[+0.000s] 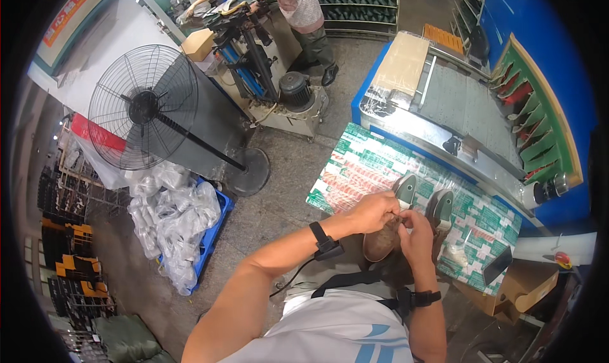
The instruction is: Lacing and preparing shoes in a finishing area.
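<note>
Two brown shoes with green lasts in them stand at the near edge of a green-and-white patterned work surface. My left hand (374, 212) comes in from the left over the left shoe (379, 246), its fingers closed in a pinch. Just to its right, my right hand (415, 233) is also pinched, and the fingertips of both hands nearly meet above that shoe. What they pinch is too small to make out. The right shoe (440, 212) stands beside my right hand, partly hidden by it.
The patterned work surface (365, 163) adjoins a blue-framed conveyor machine (460, 93). A dark phone-like slab (497, 265) lies at its right, above an open cardboard box (530, 290). Leftward stand a fan (144, 106) and a blue pallet (212, 226) of plastic-wrapped goods. Another person (311, 36) stands farther back.
</note>
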